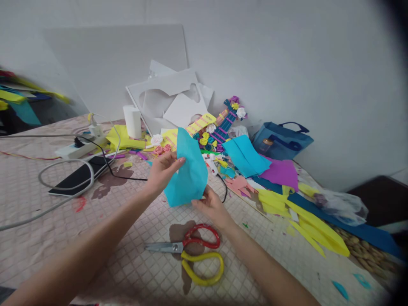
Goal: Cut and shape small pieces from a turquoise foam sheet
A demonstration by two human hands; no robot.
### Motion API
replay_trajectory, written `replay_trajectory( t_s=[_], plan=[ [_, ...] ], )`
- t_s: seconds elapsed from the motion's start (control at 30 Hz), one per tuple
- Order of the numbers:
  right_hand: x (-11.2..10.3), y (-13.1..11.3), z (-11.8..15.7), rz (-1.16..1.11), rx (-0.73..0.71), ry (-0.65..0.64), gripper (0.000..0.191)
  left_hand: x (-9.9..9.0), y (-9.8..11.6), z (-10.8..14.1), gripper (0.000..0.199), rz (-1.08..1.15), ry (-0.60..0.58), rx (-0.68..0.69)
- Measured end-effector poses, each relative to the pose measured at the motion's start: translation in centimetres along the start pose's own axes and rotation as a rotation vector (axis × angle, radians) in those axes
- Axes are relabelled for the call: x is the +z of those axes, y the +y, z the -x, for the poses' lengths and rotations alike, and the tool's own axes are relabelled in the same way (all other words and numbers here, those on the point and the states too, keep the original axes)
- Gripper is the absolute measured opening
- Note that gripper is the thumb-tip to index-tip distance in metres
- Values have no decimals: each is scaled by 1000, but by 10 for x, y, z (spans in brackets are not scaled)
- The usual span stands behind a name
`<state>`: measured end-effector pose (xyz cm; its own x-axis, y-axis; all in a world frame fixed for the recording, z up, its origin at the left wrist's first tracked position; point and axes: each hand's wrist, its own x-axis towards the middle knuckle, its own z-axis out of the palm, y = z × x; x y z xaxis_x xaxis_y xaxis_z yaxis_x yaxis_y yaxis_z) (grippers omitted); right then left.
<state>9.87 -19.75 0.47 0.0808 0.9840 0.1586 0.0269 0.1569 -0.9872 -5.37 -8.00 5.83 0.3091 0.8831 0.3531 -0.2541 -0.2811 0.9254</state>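
Observation:
Both my hands hold a sheet of turquoise paper (pixel 188 174) above the table. My left hand (pixel 163 170) pinches its left edge between thumb and fingers. At the lower right edge, my right hand (pixel 212 206) grips the sheet with its fingers partly behind it. A pair of scissors (pixel 181 247) with one red and one yellow handle lies on the tablecloth below the paper, its blades pointing left. Just behind the sheet sits a white glue gun (pixel 211 163) with a black cord.
Flower-decorated paper guitar shapes (pixel 225 125) lean at the back near white board cutouts (pixel 181 100). Turquoise sheets (pixel 245 155), purple paper (pixel 282 172) and yellow strips (pixel 315 221) lie rightward, near a blue bag (pixel 282 140). Leftward are a phone (pixel 81 176), cables and a power strip (pixel 76 146).

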Motion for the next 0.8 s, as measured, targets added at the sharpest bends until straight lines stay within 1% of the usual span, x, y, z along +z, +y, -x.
replay_trajectory(
  t_s=[0.07, 0.13, 0.2, 0.3, 0.4, 0.47, 0.53, 0.63, 0.7, 0.8],
  plan=[
    [1, 5, -1, 81, -4, 59, 37, 1, -1, 2, 30, 30, -45, 25],
    [-1, 10, -3, 168, -20, 111, 29, 0, -2, 4, 29, 51, -75, 49],
    [-6, 13, -5, 211, -46, 118, 26, -1, -1, 5, 29, 101, -89, 39],
    [-17, 11, -9, 216, -79, 49, 25, -2, 2, 4, 30, 180, -83, -24],
    [-28, 6, -13, 237, -73, -38, 26, -5, 3, 1, 31, 225, -78, -130],
    [-33, 3, -14, 245, -43, -89, 29, -8, -1, -4, 34, 225, -55, -215],
    [-36, 3, -15, 258, -17, -133, 35, -13, -9, -10, 36, 206, 1, -298],
    [-37, 3, -14, 300, -12, -155, 38, -21, -21, -19, 38, 183, 97, -392],
    [-37, 2, -13, 318, -8, -157, 39, -25, -26, -24, 36, 171, 109, -425],
    [-38, 0, -12, 326, 7, -148, 39, -30, -31, -25, 31, 151, 92, -462]
  ],
)
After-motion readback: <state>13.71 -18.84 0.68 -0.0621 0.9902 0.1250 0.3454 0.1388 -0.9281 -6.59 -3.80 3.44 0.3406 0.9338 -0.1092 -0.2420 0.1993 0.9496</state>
